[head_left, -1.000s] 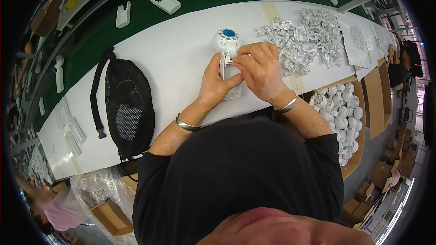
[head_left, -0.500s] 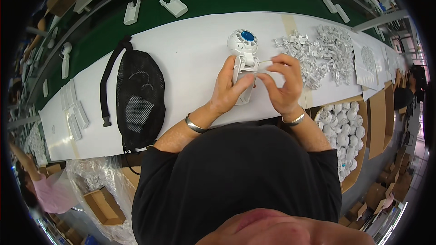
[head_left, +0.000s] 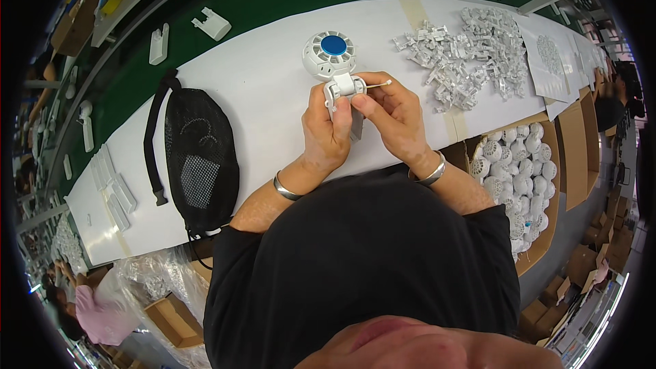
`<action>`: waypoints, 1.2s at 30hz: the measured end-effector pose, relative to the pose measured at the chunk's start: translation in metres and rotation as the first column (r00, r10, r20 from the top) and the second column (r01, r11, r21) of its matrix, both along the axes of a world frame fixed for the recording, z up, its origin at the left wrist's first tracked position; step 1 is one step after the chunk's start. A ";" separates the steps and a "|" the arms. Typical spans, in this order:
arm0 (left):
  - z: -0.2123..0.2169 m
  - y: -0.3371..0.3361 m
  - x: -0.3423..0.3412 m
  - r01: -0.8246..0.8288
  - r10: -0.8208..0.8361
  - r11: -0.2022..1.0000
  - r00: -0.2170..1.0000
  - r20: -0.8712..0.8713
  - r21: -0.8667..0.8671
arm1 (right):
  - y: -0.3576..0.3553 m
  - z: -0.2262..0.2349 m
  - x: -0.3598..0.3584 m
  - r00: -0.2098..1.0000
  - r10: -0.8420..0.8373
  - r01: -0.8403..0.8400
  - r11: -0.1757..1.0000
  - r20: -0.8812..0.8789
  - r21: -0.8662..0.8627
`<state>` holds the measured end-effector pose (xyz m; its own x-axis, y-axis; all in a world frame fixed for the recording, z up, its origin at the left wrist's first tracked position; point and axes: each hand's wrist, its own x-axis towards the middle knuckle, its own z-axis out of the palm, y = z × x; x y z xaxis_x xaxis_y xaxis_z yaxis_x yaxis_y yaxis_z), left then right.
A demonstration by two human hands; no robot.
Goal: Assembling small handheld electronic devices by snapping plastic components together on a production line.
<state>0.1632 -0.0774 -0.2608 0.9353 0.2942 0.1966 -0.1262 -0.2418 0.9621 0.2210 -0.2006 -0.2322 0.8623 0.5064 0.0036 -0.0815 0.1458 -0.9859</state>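
Note:
A white handheld fan [head_left: 329, 57], its round slotted head marked with a blue disc, is held above the white work surface [head_left: 273, 82] between my hands. My left hand [head_left: 324, 130] grips the left side of its neck and hinge, thumb in front. On the other side, my right hand [head_left: 398, 117] closes round the hinge with thumb and bent fingers. A thin pale wire [head_left: 378, 85] with a small tip pokes out to the right above the right fingers. The handle below the hinge is partly hidden by both hands.
A black mesh bag [head_left: 199, 164] lies to the left, beside several white plastic strips [head_left: 113, 184]. Small clear-white parts [head_left: 471, 55] are heaped at right. A carton [head_left: 552, 198] of white fan heads stands at lower right. White housings [head_left: 213, 24] rest on the green belt [head_left: 263, 3].
My right hand has moved in from holding the wire out at the side to gripping the hinge. The fan head has turned more face-up. The whole view has shifted slightly.

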 end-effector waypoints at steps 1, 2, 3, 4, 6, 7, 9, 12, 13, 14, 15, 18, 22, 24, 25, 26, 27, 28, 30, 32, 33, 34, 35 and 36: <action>-0.001 0.000 0.000 -0.013 0.013 1.000 1.000 0.008 0.002 | 0.000 0.000 0.001 1.000 0.003 -0.003 1.000 0.014 -0.028; -0.001 -0.001 0.001 -0.026 0.026 1.000 1.000 0.017 0.004 | 0.000 0.001 0.002 1.000 0.007 -0.005 0.998 0.029 -0.055; -0.002 -0.001 0.001 -0.039 0.039 0.999 0.999 0.027 0.007 | 0.000 0.003 0.003 0.999 0.011 -0.008 0.997 0.044 -0.082; -0.002 -0.001 0.001 -0.052 0.052 0.999 0.998 0.036 0.009 | 0.000 0.004 0.004 0.998 0.016 -0.009 0.994 0.059 -0.109; 0.001 0.001 0.003 -0.030 0.030 0.992 1.000 0.002 -0.125 | -0.002 0.005 0.008 0.998 0.029 -0.024 0.996 0.053 -0.087; 0.004 0.002 0.005 -0.016 0.008 0.966 0.999 -0.032 -0.259 | -0.003 0.005 0.010 0.998 0.046 -0.043 0.997 0.047 -0.066; 0.009 0.006 0.008 -0.005 -0.048 0.860 0.995 -0.091 -0.510 | -0.006 0.005 0.013 0.996 0.081 -0.081 0.996 0.034 -0.023; 0.015 0.010 0.010 0.048 -0.143 0.780 0.985 -0.102 -0.623 | -0.012 0.004 0.011 0.993 0.046 -0.042 0.998 0.107 -0.043; 0.016 0.011 0.011 0.070 -0.188 0.732 0.977 -0.102 -0.677 | -0.014 0.003 0.011 0.989 0.031 -0.023 0.998 0.145 -0.054; 0.018 0.011 0.011 0.089 -0.233 0.680 0.967 -0.099 -0.728 | -0.016 0.002 0.011 0.983 0.015 -0.004 0.998 0.183 -0.065; 0.019 0.010 0.012 0.094 -0.244 0.679 0.964 -0.103 -0.728 | -0.018 0.002 0.011 0.984 0.004 0.007 0.998 0.178 -0.064; 0.024 0.005 0.012 0.061 -0.226 0.707 0.964 -0.143 -0.705 | -0.020 0.005 0.016 0.999 0.048 -0.048 0.999 0.012 -0.023; 0.023 0.003 0.009 0.076 -0.243 0.763 0.954 -0.176 -0.642 | -0.022 0.006 0.018 0.996 0.061 -0.065 0.997 -0.061 -0.051; 0.022 0.002 0.008 0.097 -0.256 0.807 0.946 -0.198 -0.583 | -0.022 0.006 0.019 0.995 0.065 -0.073 0.993 -0.082 -0.096; 0.021 0.002 0.008 0.098 -0.257 0.807 0.946 -0.198 -0.582 | -0.023 0.006 0.020 0.995 0.064 -0.072 0.993 -0.081 -0.095; 0.021 0.002 0.008 0.117 -0.261 0.826 0.946 -0.190 -0.552 | -0.025 0.005 0.020 0.990 0.074 -0.086 0.992 -0.120 -0.094; 0.020 0.002 0.008 0.135 -0.265 0.843 0.947 -0.183 -0.521 | -0.026 0.005 0.020 0.984 0.084 -0.100 0.991 -0.159 -0.093; 0.020 0.002 0.007 0.153 -0.269 0.859 0.947 -0.176 -0.489 | -0.028 0.004 0.020 0.976 0.095 -0.114 0.989 -0.198 -0.091; 0.019 0.002 0.007 0.171 -0.275 0.873 0.946 -0.170 -0.457 | -0.028 0.002 0.020 0.966 0.103 -0.127 0.988 -0.236 -0.088; 0.019 0.001 0.007 0.181 -0.261 0.907 0.950 -0.171 -0.379 | -0.027 -0.004 0.020 0.965 0.081 -0.092 0.995 -0.250 -0.031; 0.018 0.001 0.007 0.186 -0.255 0.922 0.952 -0.171 -0.340 | -0.027 -0.006 0.020 0.964 0.070 -0.073 0.997 -0.258 -0.003; 0.018 0.000 0.007 0.190 -0.249 0.935 0.953 -0.172 -0.300 | -0.026 -0.007 0.020 0.962 0.059 -0.054 0.998 -0.266 0.025; 0.017 -0.001 0.007 0.190 -0.249 0.935 0.953 -0.173 -0.299 | -0.025 -0.008 0.020 0.962 0.059 -0.054 0.998 -0.267 0.027; 0.017 -0.002 0.005 0.164 -0.219 0.941 0.962 -0.165 -0.296 | -0.024 -0.008 0.020 0.960 0.073 -0.064 0.997 -0.272 0.043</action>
